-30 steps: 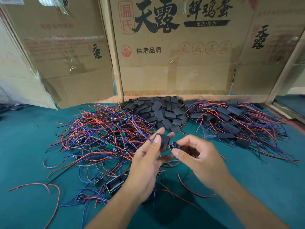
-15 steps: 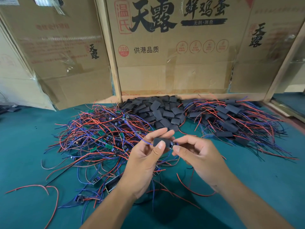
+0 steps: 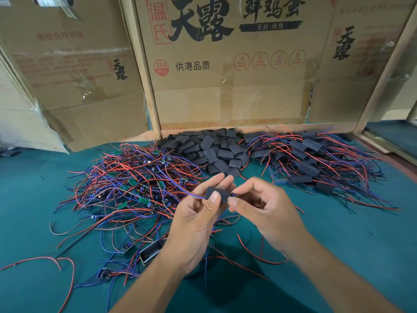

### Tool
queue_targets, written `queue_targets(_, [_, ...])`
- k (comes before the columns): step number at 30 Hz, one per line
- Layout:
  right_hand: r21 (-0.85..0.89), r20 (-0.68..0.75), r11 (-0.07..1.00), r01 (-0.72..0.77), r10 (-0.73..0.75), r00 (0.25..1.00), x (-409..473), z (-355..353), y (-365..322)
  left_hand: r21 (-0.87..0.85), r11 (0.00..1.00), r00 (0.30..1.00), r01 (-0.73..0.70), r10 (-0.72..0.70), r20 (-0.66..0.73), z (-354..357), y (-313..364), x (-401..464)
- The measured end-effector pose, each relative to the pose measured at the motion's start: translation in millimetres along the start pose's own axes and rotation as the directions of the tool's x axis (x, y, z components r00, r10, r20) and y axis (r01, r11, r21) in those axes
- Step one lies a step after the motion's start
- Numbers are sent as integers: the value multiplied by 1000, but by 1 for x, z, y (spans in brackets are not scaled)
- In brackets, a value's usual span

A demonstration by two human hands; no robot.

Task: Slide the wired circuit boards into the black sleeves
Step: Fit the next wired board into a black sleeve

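Above the green table (image 3: 33, 199), a black sleeve (image 3: 222, 193) is held between the two hands, level and a little clear of the surface. The sleeve is a flat, matte, dark rectangle with soft edges. It is pinched by the left hand (image 3: 198, 224), whose thumb is laid across its near face while the fingers are curled behind it. From the sleeve's left end a blue wire (image 3: 180, 187) is seen to emerge, running away toward the tangle on the left. At the sleeve's right end a small dark bit with a touch of blue is just visible, and this is nipped between the thumb and forefinger of the right hand (image 3: 268, 213); the circuit board itself is hidden inside the sleeve, and how far it is seated cannot be told.

To the left, a heap of wired boards (image 3: 130, 184) is spread over the table: small green boards with dark components, each trailing thin red and blue leads that are knotted together loosely. Behind the hands, a pile of empty sleeves (image 3: 209, 150) is stacked against the back wall, all of the same flat black form. To the right, a heap of finished pieces (image 3: 313, 159) is laid, black sleeves with red and blue wires fanning out from them. Printed cardboard panels (image 3: 225, 75) are stood upright along the far edge of the table.
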State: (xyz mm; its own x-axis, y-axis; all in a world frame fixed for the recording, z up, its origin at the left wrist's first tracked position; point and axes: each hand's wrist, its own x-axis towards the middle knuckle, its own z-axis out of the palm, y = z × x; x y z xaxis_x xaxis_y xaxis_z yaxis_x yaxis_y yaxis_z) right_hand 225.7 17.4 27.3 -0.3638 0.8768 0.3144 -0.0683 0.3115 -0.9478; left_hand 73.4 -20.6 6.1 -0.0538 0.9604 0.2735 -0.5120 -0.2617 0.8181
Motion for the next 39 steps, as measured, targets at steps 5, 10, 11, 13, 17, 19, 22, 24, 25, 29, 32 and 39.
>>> queue_targets(5, [-15,-38,1000,-1,0,999,0,2,4,39,999,1000,-10,10,-3,-3,-6,1])
queue_targets(10, [54,7,999,-5,4,1000,0,0,5,81,997,999,-13,16,-30,-4,-7,2])
queue_targets(11, [61,18,998,-7,6,1000,1,0,6,80,997,999,-9,13,-43,-4,-6,2])
queue_targets(13, [36,37,999,-1,0,999,1,-1,6,84,996,998,-2,7,-56,-4,-5,2])
queue_targets(17, [37,18,999,-10,9,1000,2,0,6,110,994,999,2,2,-39,-5,-5,2])
queue_targets(19, [-3,20,1000,29,-29,999,2,-2,7,127,992,1000,15,-12,-23,-7,-5,2])
queue_targets(22, [-144,72,986,87,-78,994,2,-4,9,127,991,999,39,-38,-7,-8,-3,3])
queue_targets(24, [-177,74,980,94,-82,994,2,-5,8,121,991,998,53,-55,10,-8,-3,2])
queue_targets(25, [-175,74,980,90,-78,994,2,-5,8,113,992,998,60,-62,19,-8,-3,2])
queue_targets(29, [-114,58,993,30,-24,998,1,-5,4,72,994,994,85,-89,59,-10,-4,1])
queue_targets(32, [15,34,985,-174,173,984,2,-5,4,130,990,993,59,-72,98,-8,-7,0])
queue_targets(39, [61,43,965,-254,252,967,5,-13,0,277,961,993,17,-49,112,-9,-7,-1])
